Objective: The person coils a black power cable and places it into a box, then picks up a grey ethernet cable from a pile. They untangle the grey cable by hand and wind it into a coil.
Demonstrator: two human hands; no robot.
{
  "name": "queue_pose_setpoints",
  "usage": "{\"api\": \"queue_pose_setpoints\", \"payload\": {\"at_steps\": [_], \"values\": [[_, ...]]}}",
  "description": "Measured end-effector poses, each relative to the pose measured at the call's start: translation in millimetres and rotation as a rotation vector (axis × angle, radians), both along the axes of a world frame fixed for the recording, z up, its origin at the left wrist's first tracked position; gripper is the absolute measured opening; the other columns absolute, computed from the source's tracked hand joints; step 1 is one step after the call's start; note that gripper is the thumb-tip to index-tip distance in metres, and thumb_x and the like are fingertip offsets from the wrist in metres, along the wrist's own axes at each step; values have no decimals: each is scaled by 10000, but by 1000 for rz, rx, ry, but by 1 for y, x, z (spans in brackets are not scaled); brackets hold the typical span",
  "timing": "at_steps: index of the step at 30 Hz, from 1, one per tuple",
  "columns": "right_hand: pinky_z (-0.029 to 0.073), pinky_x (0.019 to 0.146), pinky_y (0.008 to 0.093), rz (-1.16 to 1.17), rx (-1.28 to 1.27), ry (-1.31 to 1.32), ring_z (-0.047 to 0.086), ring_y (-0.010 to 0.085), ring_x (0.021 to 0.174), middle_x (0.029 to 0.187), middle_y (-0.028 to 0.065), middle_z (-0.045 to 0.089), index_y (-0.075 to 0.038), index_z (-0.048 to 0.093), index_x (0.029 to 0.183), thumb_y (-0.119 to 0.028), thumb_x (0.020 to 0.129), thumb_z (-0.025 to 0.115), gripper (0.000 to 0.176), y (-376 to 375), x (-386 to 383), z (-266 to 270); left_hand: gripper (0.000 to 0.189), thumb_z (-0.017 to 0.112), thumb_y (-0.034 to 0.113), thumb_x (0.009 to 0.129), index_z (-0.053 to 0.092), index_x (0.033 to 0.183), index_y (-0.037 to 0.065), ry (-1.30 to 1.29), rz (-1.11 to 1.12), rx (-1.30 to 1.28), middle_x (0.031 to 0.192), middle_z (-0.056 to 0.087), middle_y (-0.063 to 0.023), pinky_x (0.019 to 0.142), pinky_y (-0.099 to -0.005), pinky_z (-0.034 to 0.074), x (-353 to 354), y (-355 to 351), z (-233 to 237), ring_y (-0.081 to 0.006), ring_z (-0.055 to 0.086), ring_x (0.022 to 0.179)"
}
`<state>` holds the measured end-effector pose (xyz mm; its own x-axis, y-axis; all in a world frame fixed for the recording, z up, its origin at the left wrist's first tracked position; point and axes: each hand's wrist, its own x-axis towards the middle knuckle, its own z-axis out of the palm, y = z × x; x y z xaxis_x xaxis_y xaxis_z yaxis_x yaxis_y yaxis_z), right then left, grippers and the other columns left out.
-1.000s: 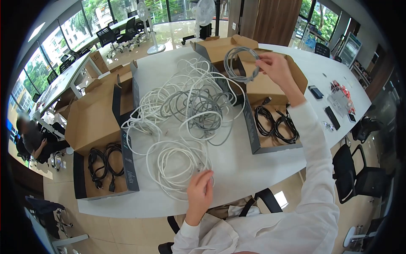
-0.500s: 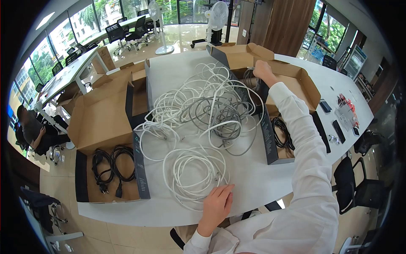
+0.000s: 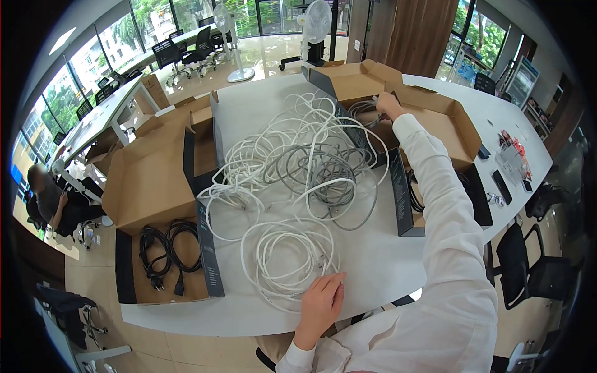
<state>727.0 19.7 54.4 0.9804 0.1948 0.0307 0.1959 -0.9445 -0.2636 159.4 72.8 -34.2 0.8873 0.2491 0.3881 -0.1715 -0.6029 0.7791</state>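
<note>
My right hand (image 3: 390, 107) is stretched out to the far right cardboard box (image 3: 357, 88), its fingers closed on a grey cable (image 3: 360, 112) whose loops hang inside the box. My left hand (image 3: 320, 308) lies on the table with fingers extended, its fingertips at the near edge of a loosely coiled white cable (image 3: 283, 252). Beyond that coil spreads a tangle of white cables (image 3: 255, 149), with a grey cable bundle (image 3: 329, 183) on its right side.
At the left, an open box (image 3: 211, 258) holds black power cords (image 3: 179, 248); another box (image 3: 202, 149) stands behind it. My right arm crosses a near right box (image 3: 404, 208) with black cable inside. Glasses (image 3: 495, 199) and phones lie farther right. A person sits at far left.
My right hand has shifted slightly at the far right box, and the grey cable loops now show more to its left. My left hand stays by the white coil. The view has shifted slightly.
</note>
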Motion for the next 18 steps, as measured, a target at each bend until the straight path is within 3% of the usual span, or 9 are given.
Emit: {"api": "queue_pose_setpoints", "payload": {"at_steps": [1,4,5,8,11,14,15,18], "values": [[572,685,426,35,-110,-52,705,366,780,898,279,682,67,680,921,-90,857,567,203,-2,-8,-4,273,634,1,806,650,1078,25,-2,-1,0,971,657,-117,716,-368,512,0,0,0,-283,620,842],[537,825,436,292,-345,-86,680,382,915,950,278,679,68,684,966,-227,899,581,319,3,-3,-16,276,631,-5,805,650,1078,27,-9,4,-3,970,656,-117,705,-366,512,0,0,-1,-281,620,831],[488,902,424,277,-265,-70,638,399,1009,1022,264,673,54,692,992,-382,916,575,458,-3,-4,-19,276,630,-7,805,650,1078,28,-15,6,-4,970,656,-116,701,-365,512,0,0,-2,-281,620,827],[498,848,383,314,-74,45,651,363,989,1050,232,680,44,706,971,-468,906,577,531,-14,-27,0,273,630,-8,804,651,1074,29,-20,18,-5,976,654,-113,699,-364,513,0,0,-2,-282,620,824],[496,795,351,460,109,347,669,304,895,979,187,707,29,717,963,-545,885,577,595,-28,-70,8,270,632,-9,803,652,1070,28,-21,15,27,982,653,-112,701,-362,514,1,-1,-2,-281,621,830],[497,732,336,495,-187,69,661,226,802,889,134,720,2,731,954,-547,847,635,567,-28,-85,-7,251,631,-17,798,664,1043,27,-23,11,45,972,659,-113,706,-363,510,3,-5,1,-290,622,820],[495,694,333,631,29,159,648,189,746,827,112,721,-20,741,948,-472,831,685,470,-30,-61,-22,242,631,-21,796,670,1030,26,-21,17,49,966,663,-115,708,-364,508,3,-5,1,-295,623,813],[492,675,312,554,179,206,649,168,739,791,106,714,-7,740,926,-395,809,721,406,-17,-64,-29,245,640,-17,789,673,1027,31,6,-36,81,974,663,-109,703,-369,515,-1,-4,5,-294,625,820]]}}
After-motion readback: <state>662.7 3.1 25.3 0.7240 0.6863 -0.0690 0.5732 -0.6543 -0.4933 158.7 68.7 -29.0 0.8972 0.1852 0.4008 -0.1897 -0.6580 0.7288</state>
